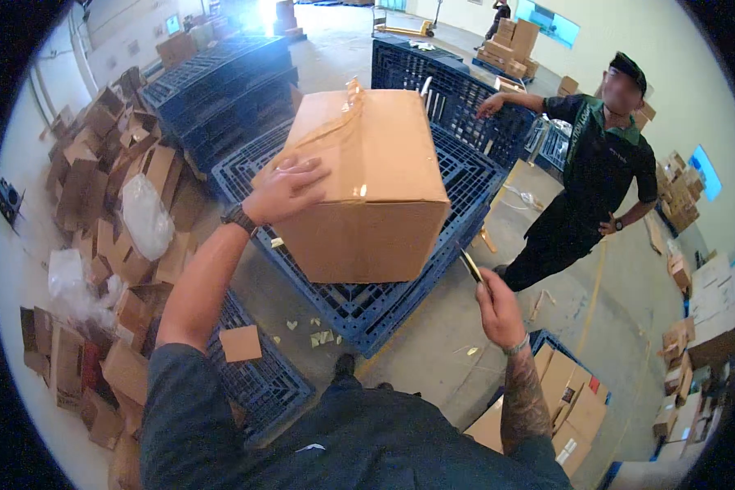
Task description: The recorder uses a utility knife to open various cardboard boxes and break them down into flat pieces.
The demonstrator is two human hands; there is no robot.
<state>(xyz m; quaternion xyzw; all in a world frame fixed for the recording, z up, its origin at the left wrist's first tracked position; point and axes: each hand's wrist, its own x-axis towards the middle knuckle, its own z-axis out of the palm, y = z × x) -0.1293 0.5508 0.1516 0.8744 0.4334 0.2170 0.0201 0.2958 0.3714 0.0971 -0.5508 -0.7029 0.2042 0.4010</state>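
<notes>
A large brown cardboard box (367, 241) sits on a blue plastic pallet (366, 314) in front of me. My left hand (290, 192) lies on the box's top near its left edge, fingers stretched out. A wrinkled strip of tape (335, 126) runs slantwise over the top, bunched up at the far edge. To the right of the box, my right hand (500, 314) is closed around a utility knife (470, 265). Its tip points up and away from me, apart from the box.
Empty cartons (82, 192) and clear plastic bags (147, 219) heap up on the left. Stacked blue pallets (220, 90) stand behind. A co-worker (600, 163) stands at the right, one arm stretched toward an upright pallet (457, 98). Flattened cardboard (576, 392) lies near my right forearm.
</notes>
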